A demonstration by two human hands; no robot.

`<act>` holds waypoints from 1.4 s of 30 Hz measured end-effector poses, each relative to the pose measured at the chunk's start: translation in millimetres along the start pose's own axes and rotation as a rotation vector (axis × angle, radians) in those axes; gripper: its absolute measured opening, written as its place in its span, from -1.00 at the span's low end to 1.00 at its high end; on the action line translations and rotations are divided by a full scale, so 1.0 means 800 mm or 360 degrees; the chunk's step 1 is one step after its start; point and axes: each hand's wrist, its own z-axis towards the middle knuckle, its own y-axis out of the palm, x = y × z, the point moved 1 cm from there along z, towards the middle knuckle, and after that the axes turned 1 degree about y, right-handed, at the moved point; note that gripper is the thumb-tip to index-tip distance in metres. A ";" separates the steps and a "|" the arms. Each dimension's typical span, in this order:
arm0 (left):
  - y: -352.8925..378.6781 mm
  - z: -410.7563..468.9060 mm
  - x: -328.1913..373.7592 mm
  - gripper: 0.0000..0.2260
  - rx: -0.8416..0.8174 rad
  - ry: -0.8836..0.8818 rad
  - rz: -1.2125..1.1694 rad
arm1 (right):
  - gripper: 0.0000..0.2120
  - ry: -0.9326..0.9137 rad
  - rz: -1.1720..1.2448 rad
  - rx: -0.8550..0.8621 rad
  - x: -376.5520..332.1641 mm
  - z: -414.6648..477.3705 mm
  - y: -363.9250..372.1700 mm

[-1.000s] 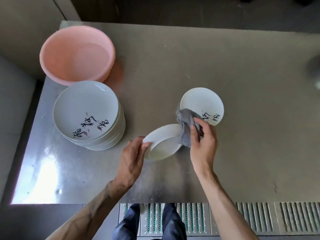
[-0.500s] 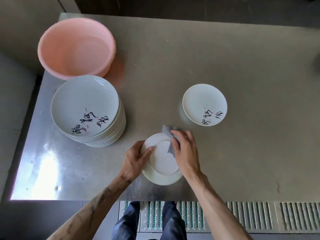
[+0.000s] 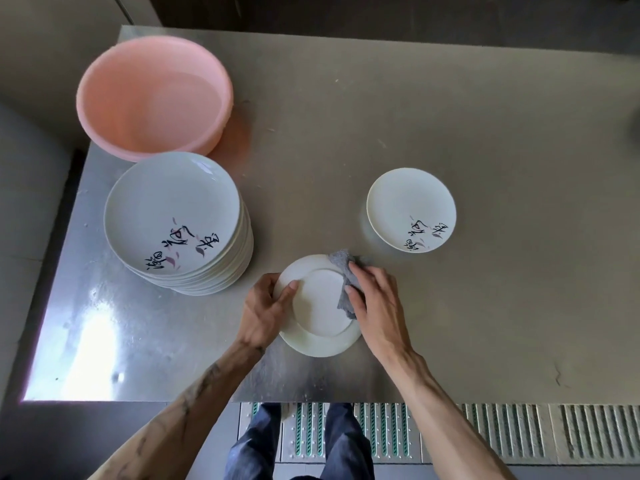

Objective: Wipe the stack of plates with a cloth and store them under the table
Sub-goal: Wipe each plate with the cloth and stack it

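Lower now, upturned white plate (image 3: 320,306), plain underside under grey cloth (image 3: 343,271).

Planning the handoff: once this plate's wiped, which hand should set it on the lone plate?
Probably the left hand: it already grips the upturned plate. The right hand holds the cloth, though it is nearer the lone plate.

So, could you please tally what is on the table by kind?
Plate stacks: 1
Single plates: 2
Basins: 1
Cloths: 1
Total: 5
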 end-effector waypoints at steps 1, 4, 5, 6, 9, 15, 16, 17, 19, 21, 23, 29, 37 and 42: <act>0.001 0.001 0.000 -0.59 0.0028 -0.0024 -0.0028 | -0.58 0.0055 -0.0010 0.0025 0.001 -0.010 0.000; 0.006 -0.001 0.000 -0.59 0.0143 -0.0067 -0.0121 | -0.59 0.0169 -0.0053 0.0094 0.001 -0.035 0.002; 0.008 -0.004 0.000 -0.58 0.0184 -0.0084 -0.0163 | -0.59 0.0187 -0.0044 0.0094 0.002 -0.038 0.003; 0.009 -0.007 -0.002 -0.56 0.0206 -0.0097 -0.0189 | -0.59 0.0192 -0.0023 0.0096 0.002 -0.035 0.003; 0.007 -0.012 -0.004 -0.53 -0.0011 -0.0140 -0.0202 | -0.59 0.0155 0.0041 0.0083 0.003 -0.010 -0.003; -0.010 0.002 0.006 -0.53 -0.0235 -0.0021 -0.0085 | -0.58 0.0167 0.0042 0.0053 0.004 -0.009 -0.007; -0.007 0.001 0.008 -0.51 -0.0158 -0.0017 -0.0065 | -0.58 0.0217 0.0049 0.0082 0.002 -0.020 -0.004; -0.005 0.000 0.007 -0.51 -0.0102 -0.0004 -0.0051 | -0.58 0.0263 0.0056 0.0109 0.000 -0.031 0.000; -0.003 -0.005 0.002 -0.51 -0.0123 0.0059 -0.0067 | -0.58 0.0315 0.0058 0.0142 -0.002 -0.044 0.004; -0.011 -0.007 -0.005 -0.36 -0.0328 0.0129 -0.0049 | -0.58 0.0296 0.0045 0.0146 0.000 -0.038 0.002; -0.020 -0.006 -0.010 -0.23 -0.0566 0.0221 0.0077 | -0.59 0.0243 0.0040 0.0107 0.003 -0.022 -0.004; -0.021 -0.002 -0.004 -0.26 -0.0524 0.0301 0.0112 | -0.59 0.0289 0.0131 0.0115 -0.006 -0.022 -0.001; -0.007 -0.020 -0.013 -0.33 -0.0401 0.0279 -0.0036 | -0.60 0.0293 0.0128 0.0138 0.001 -0.025 -0.003; -0.003 -0.019 -0.004 -0.29 -0.0235 0.0306 -0.0032 | -0.57 0.0335 0.0219 0.0161 -0.014 -0.047 0.001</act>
